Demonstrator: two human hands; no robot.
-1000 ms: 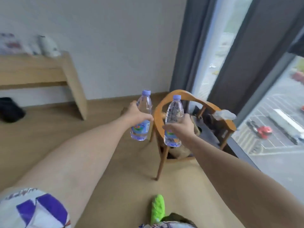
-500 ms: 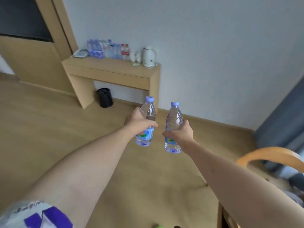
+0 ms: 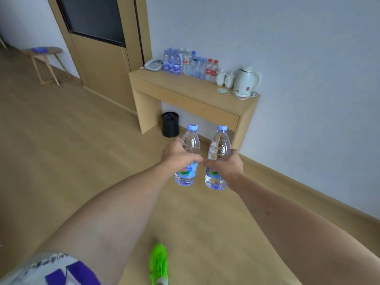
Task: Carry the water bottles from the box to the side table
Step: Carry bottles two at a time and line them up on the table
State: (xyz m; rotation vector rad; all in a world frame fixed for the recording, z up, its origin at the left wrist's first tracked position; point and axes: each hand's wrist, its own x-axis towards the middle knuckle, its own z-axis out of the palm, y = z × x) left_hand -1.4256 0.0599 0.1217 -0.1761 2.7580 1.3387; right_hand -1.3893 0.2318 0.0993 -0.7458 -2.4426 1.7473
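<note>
A light wooden desk [image 3: 185,93] stands against the pale wall. On its top, left to right: a white telephone [image 3: 153,64], a cluster of clear plastic bottles [image 3: 185,62] with blue or red caps, two white cups [image 3: 225,79], a small green card [image 3: 222,90] and a white electric kettle [image 3: 245,82]. A black cylindrical bin [image 3: 170,124] sits on the wooden floor [image 3: 61,151] beneath it.

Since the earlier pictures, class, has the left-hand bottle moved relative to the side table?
Yes. The left-hand bottle is closer to the side table, now just below its front edge in the view.

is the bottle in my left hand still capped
Capped. The bottle in the left hand carries its pale blue cap on top.
</note>
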